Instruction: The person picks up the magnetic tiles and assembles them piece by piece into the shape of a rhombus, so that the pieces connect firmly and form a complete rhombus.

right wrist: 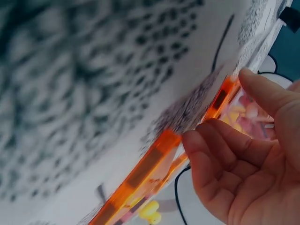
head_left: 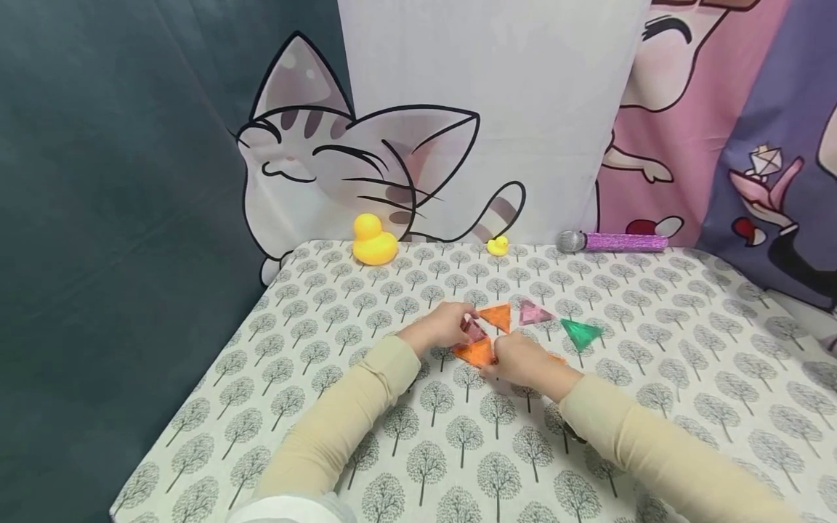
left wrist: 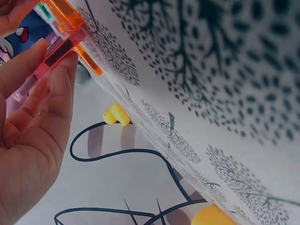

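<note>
My left hand pinches a pink translucent triangular tile between thumb and fingers. Just below that tile in the head view lies an orange triangular tile. My right hand holds this orange tile by its edges, the thumb on one side and the fingertips on the other, as the right wrist view shows. Other tiles lie flat in an arc around the hands: an orange one, a pink one and a green one. Behind my right hand another orange tile is mostly hidden.
Along the table's back edge stand a large yellow rubber duck, a small duck and a purple microphone. A white cloth with a tree pattern covers the table. A cartoon cat curtain hangs behind.
</note>
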`<state>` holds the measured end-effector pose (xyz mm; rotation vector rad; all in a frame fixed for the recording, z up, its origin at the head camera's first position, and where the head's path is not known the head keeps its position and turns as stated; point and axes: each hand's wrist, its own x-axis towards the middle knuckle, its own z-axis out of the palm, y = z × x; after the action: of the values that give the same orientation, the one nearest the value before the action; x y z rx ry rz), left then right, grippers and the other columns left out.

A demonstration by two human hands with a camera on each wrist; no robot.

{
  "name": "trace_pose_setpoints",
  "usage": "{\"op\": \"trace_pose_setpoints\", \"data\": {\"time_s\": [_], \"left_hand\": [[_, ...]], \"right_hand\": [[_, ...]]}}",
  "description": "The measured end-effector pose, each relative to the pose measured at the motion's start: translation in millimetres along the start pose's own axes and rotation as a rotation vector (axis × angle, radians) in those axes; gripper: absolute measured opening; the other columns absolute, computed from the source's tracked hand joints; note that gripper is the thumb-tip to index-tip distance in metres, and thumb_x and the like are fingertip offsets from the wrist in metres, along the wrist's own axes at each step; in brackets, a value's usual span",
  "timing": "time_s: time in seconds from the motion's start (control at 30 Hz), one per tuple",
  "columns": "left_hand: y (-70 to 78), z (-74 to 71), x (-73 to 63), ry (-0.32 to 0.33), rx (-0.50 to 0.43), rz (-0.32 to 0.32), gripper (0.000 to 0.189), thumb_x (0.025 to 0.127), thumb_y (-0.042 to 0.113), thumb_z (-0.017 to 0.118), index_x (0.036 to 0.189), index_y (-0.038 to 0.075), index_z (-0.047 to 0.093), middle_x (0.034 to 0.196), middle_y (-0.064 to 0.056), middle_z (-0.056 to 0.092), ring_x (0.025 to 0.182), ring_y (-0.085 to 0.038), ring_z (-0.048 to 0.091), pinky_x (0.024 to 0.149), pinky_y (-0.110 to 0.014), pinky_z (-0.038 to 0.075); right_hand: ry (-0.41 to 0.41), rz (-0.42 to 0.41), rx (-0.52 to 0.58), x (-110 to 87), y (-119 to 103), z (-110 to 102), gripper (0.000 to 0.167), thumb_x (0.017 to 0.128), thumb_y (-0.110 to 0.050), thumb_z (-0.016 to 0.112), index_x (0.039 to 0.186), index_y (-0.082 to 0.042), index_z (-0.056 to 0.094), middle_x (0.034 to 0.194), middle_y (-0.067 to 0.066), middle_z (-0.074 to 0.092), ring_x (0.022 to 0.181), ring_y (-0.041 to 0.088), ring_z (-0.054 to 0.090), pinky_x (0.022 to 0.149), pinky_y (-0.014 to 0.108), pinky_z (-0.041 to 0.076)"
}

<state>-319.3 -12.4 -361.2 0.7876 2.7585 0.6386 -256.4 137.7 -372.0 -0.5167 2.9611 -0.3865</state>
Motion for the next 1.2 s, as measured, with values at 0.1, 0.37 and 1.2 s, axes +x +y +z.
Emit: {"op": "trace_pose_setpoints", "data": {"time_s": [0.1,0.37,1.2], "left_hand": [[0.7,0.2,-2.2,-0.001,-0.026,0.001,0.044,0.072,0.008,0.07,0.112,0.009,0.053,0.078,0.002,0.055,0.071,-0.01,0.051,0.062,-0.02,0.041],[0.8,-1.4,-5.4,0.005,-0.052,-0.018,0.035,0.073,0.009,0.069,0.105,0.009,0.055,0.073,0.0,0.056,0.063,-0.011,0.05,0.056,-0.02,0.041],[-3.5,-3.1,-9.2,0.001,-0.07,-0.021,0.021,0.077,0.013,0.065,0.098,0.012,0.061,0.078,0.002,0.056,0.069,-0.01,0.052,0.06,-0.02,0.042]], "right_hand": [[0.014,0.022,0.029,-1.3,8,-6,0.033,0.073,-0.031,0.068,0.058,-0.008,0.051,0.048,-0.002,0.042,0.043,0.01,0.036,0.041,0.023,0.031],[-0.008,0.137,0.022,-9.5,39,-28,0.035,0.072,-0.036,0.068,0.059,-0.008,0.05,0.053,0.0,0.043,0.044,0.01,0.035,0.042,0.023,0.033],[0.002,0.054,0.131,-17.7,50,-36,0.024,0.068,-0.016,0.072,0.075,-0.002,0.053,0.067,0.003,0.052,0.058,0.016,0.047,0.052,0.029,0.042]]}}
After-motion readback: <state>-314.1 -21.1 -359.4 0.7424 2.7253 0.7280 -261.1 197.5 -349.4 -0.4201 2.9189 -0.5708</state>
